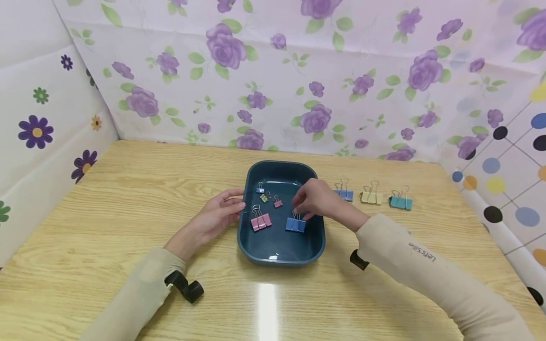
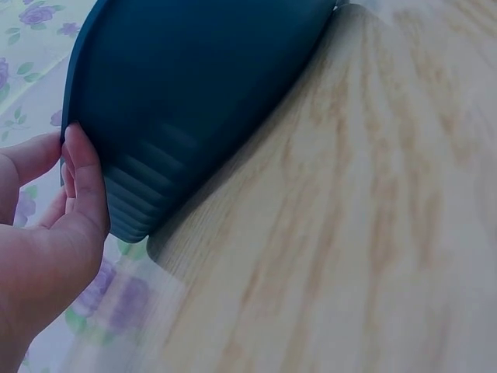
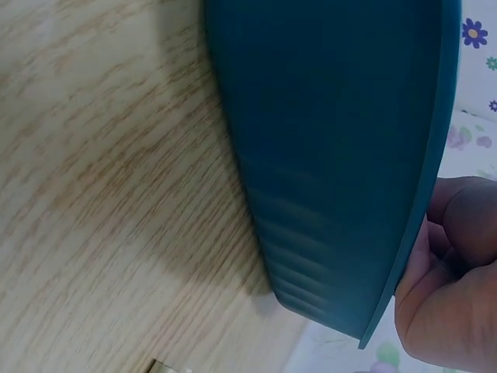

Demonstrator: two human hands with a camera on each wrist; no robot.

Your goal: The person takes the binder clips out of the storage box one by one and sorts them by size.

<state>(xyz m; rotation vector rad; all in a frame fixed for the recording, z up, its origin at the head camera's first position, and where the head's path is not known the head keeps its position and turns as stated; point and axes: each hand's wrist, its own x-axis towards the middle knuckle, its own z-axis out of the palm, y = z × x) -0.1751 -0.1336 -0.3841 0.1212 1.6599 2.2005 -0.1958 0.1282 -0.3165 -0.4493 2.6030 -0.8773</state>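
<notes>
A dark teal plastic bin stands on the table with binder clips in it. At its left rim my left hand pinches the edge between thumb and fingers; the left wrist view shows this hand there too. My right hand reaches over the right rim and pinches the wire handles of a large blue binder clip inside the bin. The right wrist view shows the hand behind the bin wall, which hides the fingertips and clip. A large pink binder clip lies to the left of the blue one.
Three small clips lie farther back in the bin: blue, yellow and pink. Right of the bin, another blue clip, a pale yellow clip and a teal clip form a row on the wooden table.
</notes>
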